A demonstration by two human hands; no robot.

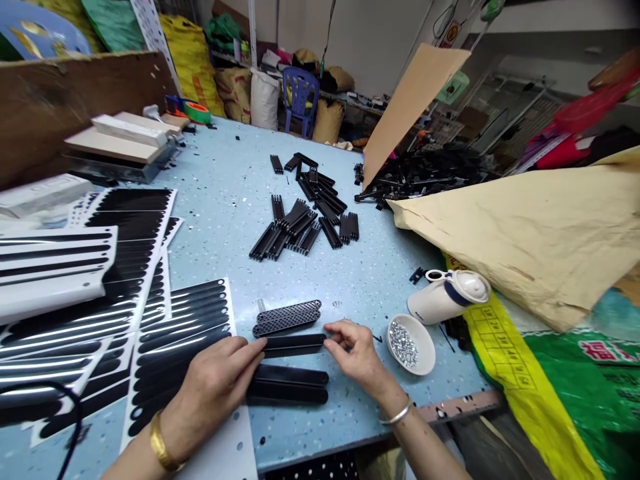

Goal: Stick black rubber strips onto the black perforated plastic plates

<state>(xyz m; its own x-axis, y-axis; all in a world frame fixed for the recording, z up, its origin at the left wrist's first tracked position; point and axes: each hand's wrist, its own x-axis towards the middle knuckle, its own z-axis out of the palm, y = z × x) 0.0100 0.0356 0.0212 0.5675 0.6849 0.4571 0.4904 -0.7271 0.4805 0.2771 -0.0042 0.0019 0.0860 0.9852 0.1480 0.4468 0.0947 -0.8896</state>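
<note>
A long black strip with rounded ends (294, 344) lies crosswise between my hands. My left hand (220, 373) presses its closed fingertips on the strip's left end. At the strip's right end, my right hand (356, 353) pinches with thumb and forefinger. Just beyond lie black bars with a textured lattice face (287, 317). Smooth black bars (290, 385) rest side by side nearer to me. Under and beside my left hand is a white sheet of glossy black strip stickers (180, 333). A white bowl of small shiny metal pieces (411, 344) stands right of my right hand.
Loose black parts (300, 223) are scattered mid-table. More sticker sheets (125, 247) overlap at left. A white lidded cup (447, 297) stands behind the bowl. Brown paper (530, 227), a cardboard sheet (410, 113) and a heap of black parts (435, 172) occupy the right.
</note>
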